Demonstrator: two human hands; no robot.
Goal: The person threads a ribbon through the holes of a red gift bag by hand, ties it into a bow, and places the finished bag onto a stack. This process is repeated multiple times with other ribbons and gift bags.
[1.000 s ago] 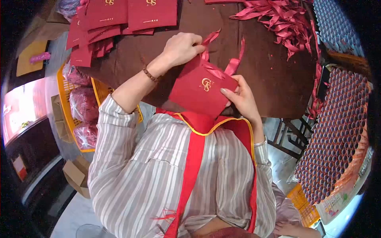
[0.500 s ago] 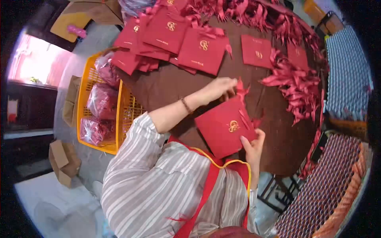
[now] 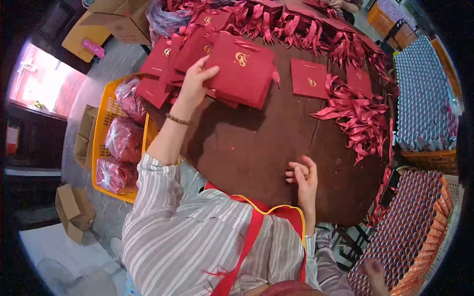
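Observation:
My left hand [image 3: 198,81] grips a red gift bag [image 3: 241,74] by its left edge, thumb on the front. The bag has a gold monogram and a ribbon, and is above the pile of similar red bags [image 3: 160,89] at the table's far left. My right hand [image 3: 303,176] is over the brown tabletop [image 3: 252,158], holding nothing, its fingers loosely bent and apart. A single red bag [image 3: 309,79] lies farther off to the right, beside a heap of red ribbons [image 3: 353,113].
A yellow basket [image 3: 101,143] with plastic-wrapped red bundles stands left. Rows of ribboned bags [image 3: 311,29] line the far edge. Stacks of patterned items [image 3: 424,93] stand right. Another person's hand [image 3: 374,276] shows bottom right; other hands [image 3: 336,4] show at the top.
My left hand has carried the bag from in front of me to the far-left pile. My right hand has let go of it and is now empty.

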